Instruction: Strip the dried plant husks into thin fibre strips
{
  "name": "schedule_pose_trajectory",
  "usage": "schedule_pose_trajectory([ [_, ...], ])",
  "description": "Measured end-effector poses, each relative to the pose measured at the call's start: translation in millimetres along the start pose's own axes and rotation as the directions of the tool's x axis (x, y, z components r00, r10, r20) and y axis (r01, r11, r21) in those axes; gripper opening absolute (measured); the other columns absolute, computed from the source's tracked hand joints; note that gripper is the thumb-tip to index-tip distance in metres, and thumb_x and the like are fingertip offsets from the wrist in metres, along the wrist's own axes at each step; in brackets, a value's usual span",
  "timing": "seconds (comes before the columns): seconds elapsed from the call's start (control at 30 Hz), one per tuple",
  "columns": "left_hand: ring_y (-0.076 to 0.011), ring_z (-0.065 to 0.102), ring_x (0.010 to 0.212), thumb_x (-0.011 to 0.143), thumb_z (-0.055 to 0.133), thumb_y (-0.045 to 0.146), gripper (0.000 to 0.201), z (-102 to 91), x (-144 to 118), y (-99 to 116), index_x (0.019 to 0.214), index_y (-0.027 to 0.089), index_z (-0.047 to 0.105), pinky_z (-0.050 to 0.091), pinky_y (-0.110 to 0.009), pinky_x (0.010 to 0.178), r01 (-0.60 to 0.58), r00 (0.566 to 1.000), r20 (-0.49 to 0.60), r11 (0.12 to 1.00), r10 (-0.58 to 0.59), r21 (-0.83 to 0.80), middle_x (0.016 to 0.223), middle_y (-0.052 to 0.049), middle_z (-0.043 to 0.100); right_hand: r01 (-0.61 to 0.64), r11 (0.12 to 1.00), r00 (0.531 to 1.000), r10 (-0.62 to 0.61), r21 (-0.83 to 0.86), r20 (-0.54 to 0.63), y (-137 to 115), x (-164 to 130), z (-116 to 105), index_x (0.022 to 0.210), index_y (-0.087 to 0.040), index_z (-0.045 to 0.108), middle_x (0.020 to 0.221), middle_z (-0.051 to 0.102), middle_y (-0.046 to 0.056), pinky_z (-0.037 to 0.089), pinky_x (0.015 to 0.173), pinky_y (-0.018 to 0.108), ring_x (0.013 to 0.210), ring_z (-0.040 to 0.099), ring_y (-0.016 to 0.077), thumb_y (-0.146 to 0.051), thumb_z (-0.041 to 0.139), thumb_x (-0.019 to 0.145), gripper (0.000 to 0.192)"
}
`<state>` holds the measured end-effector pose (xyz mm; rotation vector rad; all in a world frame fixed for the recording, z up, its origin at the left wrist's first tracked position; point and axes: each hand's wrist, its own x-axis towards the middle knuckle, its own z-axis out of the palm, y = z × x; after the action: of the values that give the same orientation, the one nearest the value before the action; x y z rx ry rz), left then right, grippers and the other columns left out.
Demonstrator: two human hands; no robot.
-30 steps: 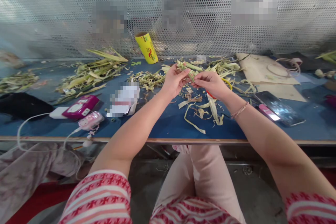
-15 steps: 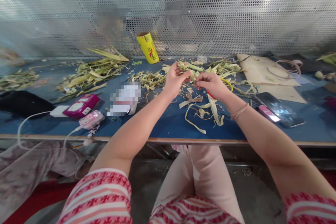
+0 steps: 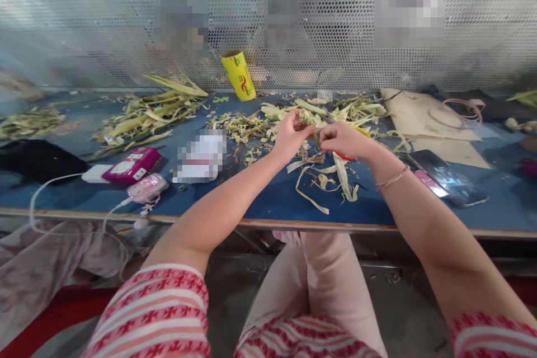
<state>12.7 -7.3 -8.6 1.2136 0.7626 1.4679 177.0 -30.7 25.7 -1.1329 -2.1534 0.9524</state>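
Note:
In the middle of the blue table my left hand [image 3: 289, 137] pinches a small knotty bunch of pale green plant strips [image 3: 308, 117], which looks braided or coiled. My right hand [image 3: 342, 140] is closed right beside it, its fingertips at the bunch's lower stalk [image 3: 318, 140]. Scissors [image 3: 345, 156] with red and yellow handles are in the right palm; a grey blade sticks out above the knuckles, and the grip is mostly hidden. Loose husk-like strips [image 3: 346, 179] lie below the hands.
Piles of plant strips [image 3: 155, 106] lie left and behind. A yellow roll [image 3: 239, 75] leans by the perforated metal screen. At left are a purple box [image 3: 132, 166], a pink case [image 3: 146, 189] and cables; at right, a phone [image 3: 448, 176] and brown card [image 3: 419, 114]. A person sits at left.
Both hands have shifted slightly right and down with the green bunch. My right hand has turned, and the grey scissor blade now shows above it.

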Motion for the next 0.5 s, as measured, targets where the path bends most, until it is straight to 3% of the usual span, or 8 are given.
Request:
schedule_pose_trajectory([
  [0.1, -0.0195, 0.067, 0.093, 0.068, 0.087, 0.033, 0.053, -18.0, 16, 7, 0.113, 0.025, 0.061, 0.056, -0.034, 0.084, -0.068, 0.989, -0.131, 0.997, 0.063, -0.036, 0.089, -0.002, 0.065, 0.042, 0.984, 0.946, 0.016, -0.173, 0.325, -7, -6, 10, 0.053, -0.018, 0.067, 0.050, 0.062, -0.002, 0.038, 0.047, 0.024, 0.047, 0.050, 0.0091, -0.006, 0.066, 0.063, 0.016],
  [0.13, -0.0194, 0.067, 0.094, 0.068, 0.087, 0.034, 0.057, -26.9, 22, 11, 0.117, 0.026, 0.059, 0.056, -0.034, 0.084, -0.097, 0.984, -0.156, 0.995, 0.091, -0.033, 0.091, -0.002, 0.066, 0.062, 0.979, 0.929, 0.014, -0.192, 0.371, -9, -7, 14, 0.055, -0.018, 0.068, 0.051, 0.062, -0.002, 0.038, 0.048, 0.025, 0.048, 0.051, 0.0095, -0.006, 0.065, 0.065, 0.016],
  [0.2, -0.0199, 0.067, 0.097, 0.066, 0.087, 0.038, 0.069, -43.9, 34, 19, 0.126, 0.032, 0.054, 0.056, -0.033, 0.085, -0.124, 0.976, -0.184, 0.992, 0.119, -0.018, 0.096, -0.002, 0.067, 0.074, 0.986, 0.938, -0.019, -0.146, 0.346, -11, -7, 19, 0.060, -0.019, 0.071, 0.055, 0.065, -0.001, 0.041, 0.051, 0.026, 0.050, 0.054, 0.0105, -0.008, 0.065, 0.068, 0.015],
  [0.3, -0.0216, 0.067, 0.098, 0.061, 0.090, 0.040, 0.078, -55.9, 40, 23, 0.128, 0.034, 0.051, 0.055, -0.034, 0.084, -0.084, 0.984, -0.158, 0.996, 0.084, 0.007, 0.096, -0.002, 0.067, 0.051, 0.998, 0.991, -0.048, -0.024, 0.125, -7, -2, 15, 0.065, -0.020, 0.072, 0.059, 0.067, 0.000, 0.045, 0.054, 0.028, 0.052, 0.057, 0.0121, -0.018, 0.072, 0.071, 0.006],
  [0.37, -0.0212, 0.068, 0.095, 0.060, 0.091, 0.037, 0.075, -52.6, 37, 20, 0.125, 0.032, 0.053, 0.055, -0.035, 0.084, -0.047, 0.991, -0.123, 0.998, 0.052, 0.044, 0.093, -0.001, 0.065, 0.043, 0.999, 0.995, -0.043, -0.001, -0.087, 1, 3, 6, 0.064, -0.021, 0.069, 0.057, 0.065, 0.001, 0.045, 0.055, 0.030, 0.052, 0.057, 0.0133, -0.028, 0.074, 0.073, 0.012],
  [0.43, -0.0195, 0.068, 0.088, 0.060, 0.091, 0.035, 0.067, -44.4, 30, 15, 0.118, 0.029, 0.057, 0.055, -0.035, 0.082, -0.021, 0.996, -0.087, 0.997, 0.028, 0.079, 0.092, -0.001, 0.063, 0.026, 0.999, 0.957, -0.037, -0.043, -0.288, 12, 7, -4, 0.064, -0.021, 0.066, 0.059, 0.065, 0.001, 0.047, 0.059, 0.032, 0.055, 0.058, 0.0150, -0.033, 0.070, 0.077, 0.018],
  [0.5, -0.0164, 0.066, 0.080, 0.062, 0.090, 0.033, 0.058, -36.2, 23, 10, 0.112, 0.027, 0.061, 0.055, -0.034, 0.078, -0.019, 0.999, -0.026, 0.993, 0.022, 0.116, 0.094, -0.002, 0.062, -0.042, 0.984, 0.882, -0.046, -0.174, -0.470, 25, 11, -14, 0.065, -0.021, 0.062, 0.061, 0.064, 0.003, 0.049, 0.066, 0.035, 0.060, 0.059, 0.0178, -0.031, 0.066, 0.079, 0.018],
])
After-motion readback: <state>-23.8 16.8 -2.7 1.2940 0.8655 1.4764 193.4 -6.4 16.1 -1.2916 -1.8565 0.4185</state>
